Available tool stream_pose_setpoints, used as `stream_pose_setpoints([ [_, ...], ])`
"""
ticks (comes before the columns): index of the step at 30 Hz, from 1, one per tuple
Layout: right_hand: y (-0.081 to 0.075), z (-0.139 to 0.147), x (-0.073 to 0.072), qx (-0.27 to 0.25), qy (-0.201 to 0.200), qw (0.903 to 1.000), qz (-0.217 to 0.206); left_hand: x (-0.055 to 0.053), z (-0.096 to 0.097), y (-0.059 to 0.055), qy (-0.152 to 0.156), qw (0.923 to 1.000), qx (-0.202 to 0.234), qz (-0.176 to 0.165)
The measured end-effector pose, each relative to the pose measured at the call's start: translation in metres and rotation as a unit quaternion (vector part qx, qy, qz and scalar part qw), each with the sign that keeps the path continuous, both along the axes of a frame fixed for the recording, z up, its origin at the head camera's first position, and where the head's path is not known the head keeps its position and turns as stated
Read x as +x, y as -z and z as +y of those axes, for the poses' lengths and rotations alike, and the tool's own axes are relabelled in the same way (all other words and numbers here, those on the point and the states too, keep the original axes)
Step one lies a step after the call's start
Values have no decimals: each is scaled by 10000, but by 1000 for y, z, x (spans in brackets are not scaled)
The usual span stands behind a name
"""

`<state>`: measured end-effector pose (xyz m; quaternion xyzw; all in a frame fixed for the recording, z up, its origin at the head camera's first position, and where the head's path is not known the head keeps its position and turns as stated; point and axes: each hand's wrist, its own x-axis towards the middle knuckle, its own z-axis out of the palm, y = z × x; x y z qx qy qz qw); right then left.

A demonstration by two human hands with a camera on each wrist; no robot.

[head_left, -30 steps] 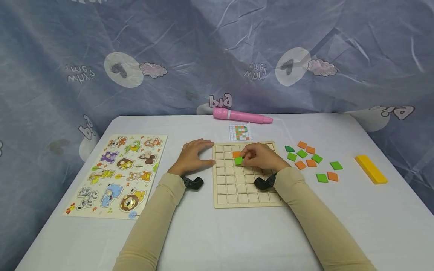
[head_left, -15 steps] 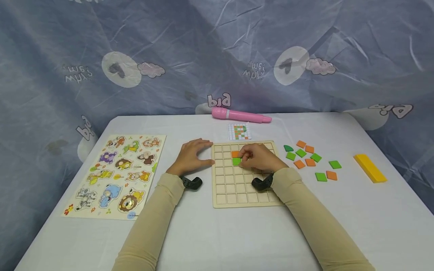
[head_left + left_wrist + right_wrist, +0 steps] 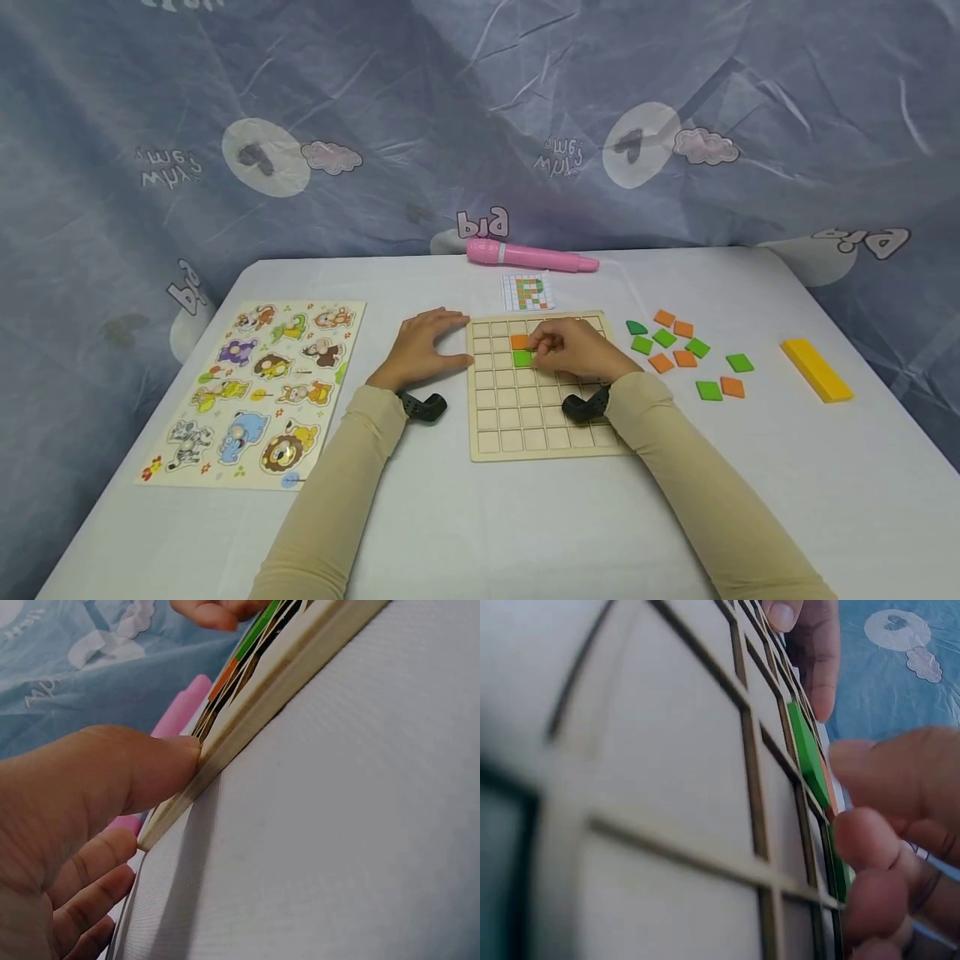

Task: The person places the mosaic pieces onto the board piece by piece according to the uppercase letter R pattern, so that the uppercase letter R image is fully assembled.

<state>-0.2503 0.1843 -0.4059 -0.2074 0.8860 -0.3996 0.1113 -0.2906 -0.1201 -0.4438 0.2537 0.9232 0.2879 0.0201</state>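
A wooden grid board (image 3: 510,420) lies in front of me. An orange tile (image 3: 519,342) sits in one of its cells, with a green tile (image 3: 522,358) just below it. My right hand (image 3: 576,348) has its fingers curled, thumb and fingertips at the green tile's right edge. From the right wrist, this green tile (image 3: 808,754) stands slightly proud of the grid, and another green strip (image 3: 841,859) shows partly hidden behind the fingers. Spread at the board's left edge, my left hand (image 3: 422,348) rests its thumb (image 3: 161,769) against the rim.
Loose orange and green tiles (image 3: 684,358) lie right of the board, beyond them a yellow block (image 3: 817,371). A pattern card (image 3: 527,292) and pink toy microphone (image 3: 532,256) lie behind the board. An animal puzzle (image 3: 255,392) is at left.
The green tile has shifted slightly left and straightened into the cell below the orange one, my right fingers staying beside it. My left hand keeps its place at the board's edge.
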Motion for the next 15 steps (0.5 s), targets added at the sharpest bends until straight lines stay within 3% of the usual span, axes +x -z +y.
stream_pose_setpoints([
  [4,0,14,3,-393,-69,9991,-108,1,1,-1,-2,10000,-17,3],
  [7,-3,26,7,-777,-46,9960,-430,1,0,-1,-11,10000,-13,12],
  [11,-7,44,14,-1064,195,9905,-849,0,0,0,-19,10000,-4,26],
  [15,-8,64,19,-1106,418,9883,-960,-1,0,2,-18,10000,-7,36],
])
